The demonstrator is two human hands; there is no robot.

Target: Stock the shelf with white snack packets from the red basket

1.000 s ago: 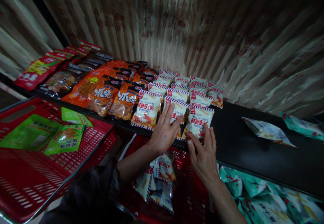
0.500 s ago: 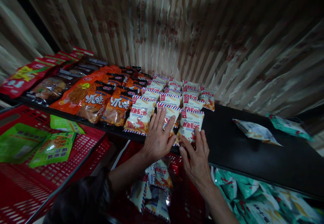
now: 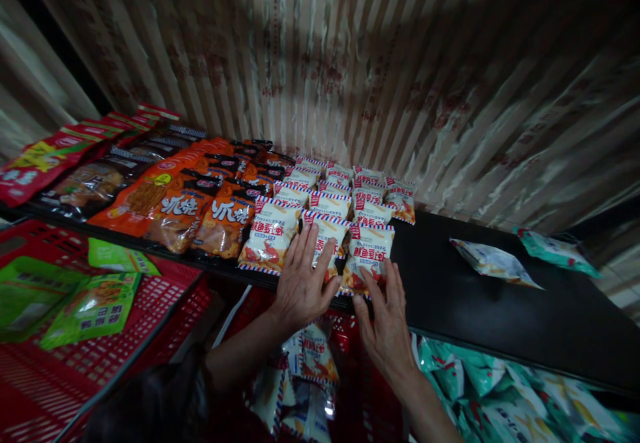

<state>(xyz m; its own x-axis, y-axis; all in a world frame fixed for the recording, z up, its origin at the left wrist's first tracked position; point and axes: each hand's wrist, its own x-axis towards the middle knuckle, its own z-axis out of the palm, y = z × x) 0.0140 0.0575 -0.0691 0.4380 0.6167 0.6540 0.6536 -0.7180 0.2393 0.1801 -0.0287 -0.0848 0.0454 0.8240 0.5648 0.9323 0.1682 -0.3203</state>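
Note:
Several small white snack bags with red lettering and striped edges lie in rows on a black shelf (image 3: pixel 450 323). My left hand (image 3: pixel 304 279) rests with its fingers stretched over the middle front snack bag (image 3: pixel 324 237), covering part of it. Spread fingers of my right hand (image 3: pixel 385 319) touch the lower right part of the right front snack bag (image 3: pixel 369 253). To the left of my left hand lies another front snack bag (image 3: pixel 270 235). Neither hand grips anything.
Orange snack bags (image 3: pixel 177 209), dark bags (image 3: pixel 93 183) and red bags (image 3: pixel 47 156) line the shelf's left. A white bag (image 3: pixel 495 263) and a teal bag (image 3: pixel 555 252) lie to the right. Red baskets (image 3: pixel 165 303) below hold green packets (image 3: pixel 95 306) and more white bags (image 3: pixel 315 356).
The view has shifted slightly, so shelf and bags sit a little lower and further left. My right hand's fingers have moved slightly over the right front bag. My left hand stays on the middle bag.

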